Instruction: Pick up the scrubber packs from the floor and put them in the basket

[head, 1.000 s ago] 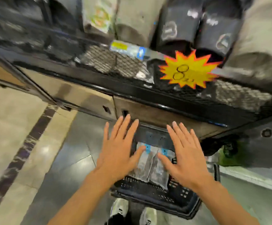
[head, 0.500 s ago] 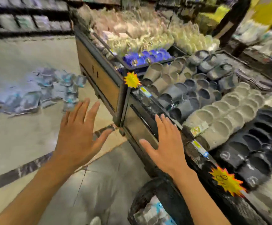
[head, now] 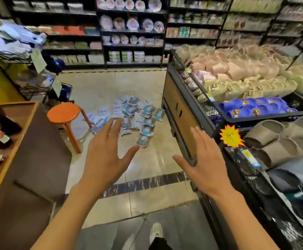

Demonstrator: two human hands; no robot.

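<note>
Head view: both hands are held out palm-down, fingers straight and spread, gripping nothing.
Change: a second ago the hands hovered over a black basket with two packs in it; the basket is now out of sight, and the view has swung up to the aisle.
Left hand: lies in front of the near edge of the pile in the picture, not touching it.
Right hand: raised beside the display bin, overlapping its wood-faced end.
Scrubber packs: a loose heap of flat, glossy plastic packets with blue and white labels, scattered on the pale tiled floor ahead.
Stool: round orange seat on slanted legs, just left of the heap.
Slippers: soft pink, cream, blue and grey pairs fill the mesh-walled bin.
Price tag: yellow starburst on the bin's rim.
Shelves: dark racks with patterned plates.
</note>
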